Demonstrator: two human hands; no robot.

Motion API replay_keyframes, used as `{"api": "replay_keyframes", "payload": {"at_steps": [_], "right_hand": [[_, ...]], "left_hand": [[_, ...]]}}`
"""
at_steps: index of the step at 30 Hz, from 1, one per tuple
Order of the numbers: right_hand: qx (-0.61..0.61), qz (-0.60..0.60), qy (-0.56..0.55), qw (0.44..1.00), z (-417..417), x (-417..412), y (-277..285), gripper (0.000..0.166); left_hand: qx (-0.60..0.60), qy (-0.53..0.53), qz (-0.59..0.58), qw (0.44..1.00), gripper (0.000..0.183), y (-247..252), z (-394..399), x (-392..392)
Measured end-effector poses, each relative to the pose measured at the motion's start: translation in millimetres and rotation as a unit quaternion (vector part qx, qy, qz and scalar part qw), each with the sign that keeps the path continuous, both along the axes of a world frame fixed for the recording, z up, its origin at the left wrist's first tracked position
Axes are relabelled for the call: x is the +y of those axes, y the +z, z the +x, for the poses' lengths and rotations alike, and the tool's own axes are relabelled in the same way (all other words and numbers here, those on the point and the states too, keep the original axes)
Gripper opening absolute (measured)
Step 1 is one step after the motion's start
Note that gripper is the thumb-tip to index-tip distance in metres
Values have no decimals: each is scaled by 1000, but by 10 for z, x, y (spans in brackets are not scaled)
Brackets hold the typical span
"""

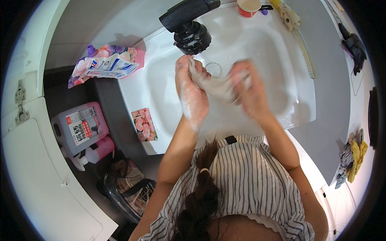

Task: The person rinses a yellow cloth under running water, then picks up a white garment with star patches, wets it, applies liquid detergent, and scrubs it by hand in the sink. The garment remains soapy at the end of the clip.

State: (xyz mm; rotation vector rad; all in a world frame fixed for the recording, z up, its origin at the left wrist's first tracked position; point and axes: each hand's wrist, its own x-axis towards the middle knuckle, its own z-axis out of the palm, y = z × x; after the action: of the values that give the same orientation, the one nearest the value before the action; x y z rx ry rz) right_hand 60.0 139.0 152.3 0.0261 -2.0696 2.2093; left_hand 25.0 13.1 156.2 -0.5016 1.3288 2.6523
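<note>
Over a white washbasin (164, 90), a wet, pale cloth (215, 86) is stretched between my two hands. My left hand (193, 87), lathered with white suds to the wrist, grips one end of it just below the black faucet (193, 37). At the other end my right hand (248, 87) is closed around the cloth and blurred by motion. The round drain cover (213, 70) shows behind the cloth. No stream from the faucet can be made out.
Left of the basin are a floral detergent pouch (105, 64), a rose-patterned card (144, 124), a pink-liquid jug (81, 126), a spray bottle (96, 152) and an open white cabinet door (51, 174). A paper cup (248, 8) stands on the back rim; cloths (354, 159) hang at right.
</note>
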Motion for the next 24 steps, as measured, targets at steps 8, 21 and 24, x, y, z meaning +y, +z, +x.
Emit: {"api": "replay_keyframes", "payload": {"at_steps": [8, 21, 24], "right_hand": [[-89, 276, -109, 951, -339, -201, -130, 28], [12, 323, -179, 929, -481, -206, -463, 28], [69, 343, -133, 927, -272, -332, -352, 30]], "left_hand": [[-115, -33, -24, 992, 25, -84, 217, 293], [-182, -67, -16, 981, 24, -170, 95, 288], [3, -85, 44, 995, 24, -414, 164, 151]]}}
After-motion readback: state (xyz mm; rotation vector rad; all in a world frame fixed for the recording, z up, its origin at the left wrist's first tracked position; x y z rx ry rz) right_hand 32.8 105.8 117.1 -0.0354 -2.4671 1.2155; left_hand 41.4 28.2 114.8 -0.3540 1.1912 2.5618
